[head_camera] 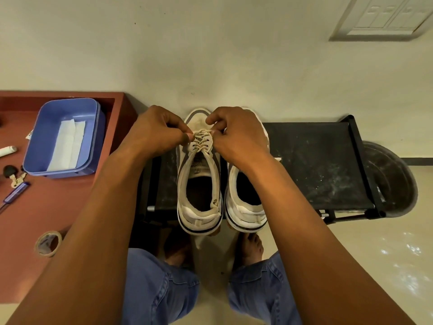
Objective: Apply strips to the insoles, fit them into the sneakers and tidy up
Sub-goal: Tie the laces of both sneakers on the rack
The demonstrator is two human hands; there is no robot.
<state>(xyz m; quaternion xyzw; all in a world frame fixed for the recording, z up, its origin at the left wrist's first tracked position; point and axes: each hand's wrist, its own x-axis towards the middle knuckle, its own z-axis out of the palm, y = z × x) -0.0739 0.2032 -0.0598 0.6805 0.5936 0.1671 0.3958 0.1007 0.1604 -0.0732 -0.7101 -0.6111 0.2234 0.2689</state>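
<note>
Two white sneakers stand side by side on a black shoe rack [318, 160], toes toward the wall. The left sneaker [199, 195] has its tongue pulled up and a dark inside. My left hand [154, 132] and my right hand [236, 134] meet over its cream laces [202, 139], each pinching lace near the toe end. The right sneaker [246, 207] is partly hidden under my right wrist. White strips [68, 146] lie in a blue plastic tub [91, 127] on the red table at the left.
On the red table [58, 207] lie a roll of tape [48, 243], a blue-handled tool [16, 194], keys [14, 175] and a white tube [7, 151]. A dark round basin [393, 179] sits right of the rack. My bare feet and jeans are below the rack.
</note>
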